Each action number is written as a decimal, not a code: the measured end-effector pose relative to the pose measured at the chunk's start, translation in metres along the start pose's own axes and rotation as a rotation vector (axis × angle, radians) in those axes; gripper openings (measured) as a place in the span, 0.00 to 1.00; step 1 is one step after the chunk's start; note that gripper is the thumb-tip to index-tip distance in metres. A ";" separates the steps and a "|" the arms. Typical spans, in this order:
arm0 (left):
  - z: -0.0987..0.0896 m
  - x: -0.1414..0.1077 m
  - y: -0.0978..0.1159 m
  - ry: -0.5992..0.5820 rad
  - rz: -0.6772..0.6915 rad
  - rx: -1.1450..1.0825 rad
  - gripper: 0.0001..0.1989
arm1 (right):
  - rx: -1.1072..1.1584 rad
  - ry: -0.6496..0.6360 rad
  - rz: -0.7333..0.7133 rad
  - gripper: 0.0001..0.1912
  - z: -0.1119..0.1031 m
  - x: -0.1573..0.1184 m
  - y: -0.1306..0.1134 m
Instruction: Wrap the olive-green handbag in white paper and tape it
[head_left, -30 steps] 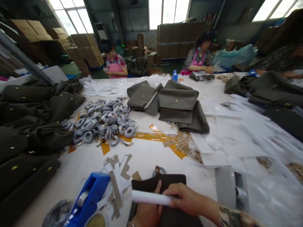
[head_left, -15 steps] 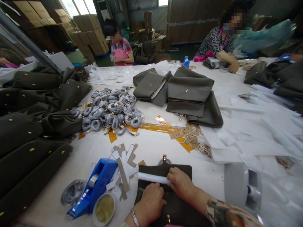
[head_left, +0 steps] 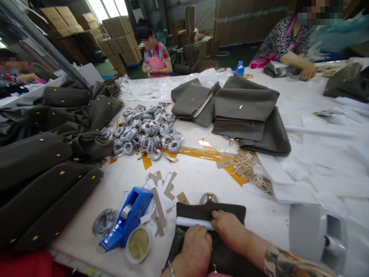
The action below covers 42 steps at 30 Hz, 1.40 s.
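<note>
Directly before me lies a dark olive bag (head_left: 184, 209) with a gold-coloured metal clasp (head_left: 210, 197) at its far edge. A rolled white strip (head_left: 186, 222), apparently paper or thin foam, runs across the bag. My left hand (head_left: 196, 246) is closed, its curled fingers against the near side of the roll. Closed as well, my right hand (head_left: 227, 226) grips the roll's right end against the bag. The roll's right part is hidden under my fingers. The bag's near part is partly covered by my wrists and forearms.
Left of the bag are a blue tape dispenser (head_left: 129, 215), a small bowl (head_left: 138, 244) and card strips (head_left: 158, 204). Beyond lie coiled straps (head_left: 147, 130), more bags (head_left: 245, 104) and tags (head_left: 248, 169). A grey dispenser (head_left: 308, 231) stands right. Two co-workers sit opposite.
My view has shifted left, so the table's things appear further right. My left hand has moved up against the roll; my right hand stays at its right end.
</note>
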<state>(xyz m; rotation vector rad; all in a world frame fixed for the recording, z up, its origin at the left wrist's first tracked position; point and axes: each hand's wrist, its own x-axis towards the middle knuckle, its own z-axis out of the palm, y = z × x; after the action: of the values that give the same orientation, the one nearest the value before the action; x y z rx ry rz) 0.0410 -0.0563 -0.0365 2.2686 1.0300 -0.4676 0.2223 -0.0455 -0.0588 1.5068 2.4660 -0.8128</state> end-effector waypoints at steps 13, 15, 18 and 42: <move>-0.010 -0.003 -0.002 0.044 -0.030 0.032 0.11 | 0.189 -0.105 -0.147 0.10 -0.004 -0.008 0.018; -0.015 -0.002 -0.003 0.021 -0.032 0.044 0.11 | 0.318 -0.020 -0.059 0.13 -0.004 -0.020 0.020; -0.018 0.000 -0.005 0.005 -0.026 0.038 0.11 | 0.404 0.070 0.088 0.15 -0.002 -0.045 0.024; -0.017 0.006 -0.012 0.056 -0.057 -0.090 0.18 | 0.169 0.384 0.238 0.26 0.057 -0.092 0.016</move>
<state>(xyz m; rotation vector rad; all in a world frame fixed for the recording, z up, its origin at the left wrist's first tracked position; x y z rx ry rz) 0.0366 -0.0357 -0.0308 2.1887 1.1239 -0.3755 0.2721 -0.1409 -0.0781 2.1471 2.4403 -0.7629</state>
